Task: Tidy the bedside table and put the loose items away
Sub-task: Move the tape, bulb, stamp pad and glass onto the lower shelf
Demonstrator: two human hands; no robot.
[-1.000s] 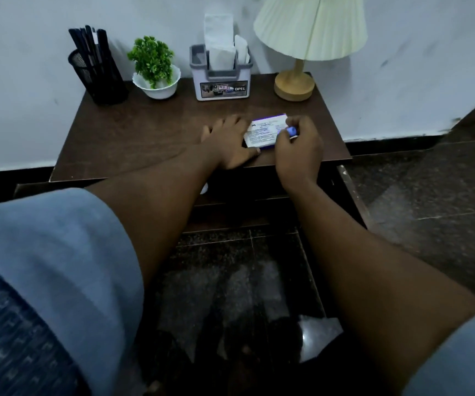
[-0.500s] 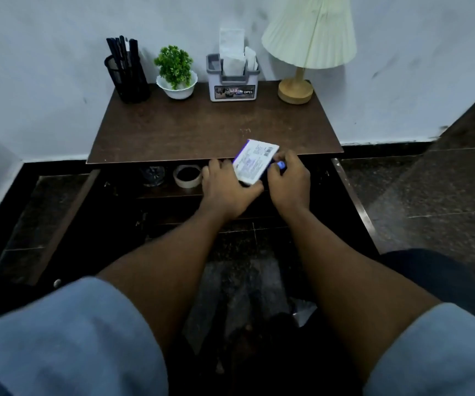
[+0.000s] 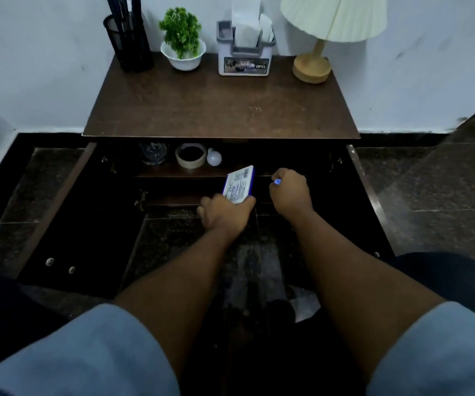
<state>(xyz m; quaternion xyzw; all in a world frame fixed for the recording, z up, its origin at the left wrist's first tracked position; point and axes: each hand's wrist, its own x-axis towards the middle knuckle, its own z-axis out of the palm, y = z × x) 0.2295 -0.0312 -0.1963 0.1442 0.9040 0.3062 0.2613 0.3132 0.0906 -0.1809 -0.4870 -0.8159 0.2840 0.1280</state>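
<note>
Box [image 3: 239, 185] sits gripped at its near end by the left hand [image 3: 225, 214], long axis pointing far toward the shelf [image 3: 167, 172]. Right hand [image 3: 289, 194], just right, pinches a blue bit [image 3: 277, 182].

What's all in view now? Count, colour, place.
table: 1, dark brown, against wall
pen holder: 1, black mesh, tabletop back left, holds dark pens
plant: 1, green, in white bowl, right of pen holder
tissue holder: 1, grey and white, back centre
lamp: 1, cream shade, wooden base, back right
glass: 1, clear, shelf under top
tape roll: 1, beige, right of glass
bulb: 1, white, right of tape roll
doors: 2, dark, open either side
box: 1, white and blue, held before shelf
blue item: 1, small, unidentifiable
left hand: grips box
right hand: fingers pinch blue item
</note>
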